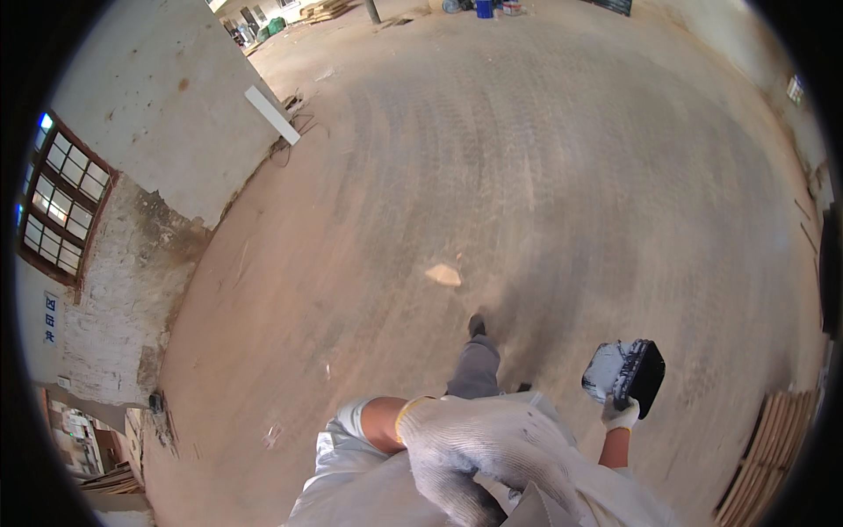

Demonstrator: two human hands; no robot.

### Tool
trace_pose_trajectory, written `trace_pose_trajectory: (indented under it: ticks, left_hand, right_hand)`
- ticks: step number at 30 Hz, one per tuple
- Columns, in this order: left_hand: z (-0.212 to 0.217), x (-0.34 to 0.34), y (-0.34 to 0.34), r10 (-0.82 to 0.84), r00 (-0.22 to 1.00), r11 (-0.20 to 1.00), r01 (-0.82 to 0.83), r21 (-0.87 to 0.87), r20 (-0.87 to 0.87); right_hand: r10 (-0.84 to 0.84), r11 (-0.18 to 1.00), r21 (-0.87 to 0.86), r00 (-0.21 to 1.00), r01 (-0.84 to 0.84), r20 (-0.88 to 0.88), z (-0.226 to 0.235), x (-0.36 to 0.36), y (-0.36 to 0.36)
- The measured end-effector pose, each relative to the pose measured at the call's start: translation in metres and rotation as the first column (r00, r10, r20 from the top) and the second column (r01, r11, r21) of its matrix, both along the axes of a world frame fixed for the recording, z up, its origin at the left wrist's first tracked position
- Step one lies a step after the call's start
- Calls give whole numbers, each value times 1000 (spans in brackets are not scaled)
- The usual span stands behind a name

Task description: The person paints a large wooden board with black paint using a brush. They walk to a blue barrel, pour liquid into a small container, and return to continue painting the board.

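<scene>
My right hand (621, 413), in a white glove, holds up a black paint tray (627, 372) smeared with pale grey paint, out to my right at waist height. My left hand (465, 448), also in a white glove with a yellow cuff, is close under the camera against my pale shirt. Its fingers curl downward toward a grey shape (534, 509) at the lower edge, and what they hold is hidden. One grey-trousered leg (476, 364) steps forward over the dusty floor.
A plastered brick wall with a barred window (61, 198) runs along my left. A white board (272, 114) leans at its corner. A tan scrap (444, 275) lies ahead on the floor. Wooden planks (764, 457) are stacked at lower right, and a blue bucket (484, 8) stands far off.
</scene>
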State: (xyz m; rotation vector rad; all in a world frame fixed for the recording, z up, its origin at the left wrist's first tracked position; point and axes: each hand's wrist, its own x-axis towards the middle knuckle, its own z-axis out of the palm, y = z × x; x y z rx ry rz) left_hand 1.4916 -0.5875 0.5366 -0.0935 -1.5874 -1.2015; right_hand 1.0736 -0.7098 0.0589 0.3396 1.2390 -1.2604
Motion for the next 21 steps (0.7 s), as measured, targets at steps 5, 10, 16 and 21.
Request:
trace_pose_trajectory:
  ticks: [5,10,16,21]
  left_hand:
    - [-26,59,-145,-13,999,998,11,-57,-48]
    - [-8,126,-298,-45,996,992,35,-123,-80]
    - [48,225,-477,141,989,969,-131,-208,37]
    - [85,291,-606,240,963,965,-223,-140,124]
  right_hand:
    - [82,991,-109,996,-78,35,-4,48,-152]
    - [17,994,-104,998,-23,-60,-1,99,-273]
    - [-43,999,-24,988,40,-151,-5,159,-386]
    - [19,997,83,962,4,-274,-63,179,-509]
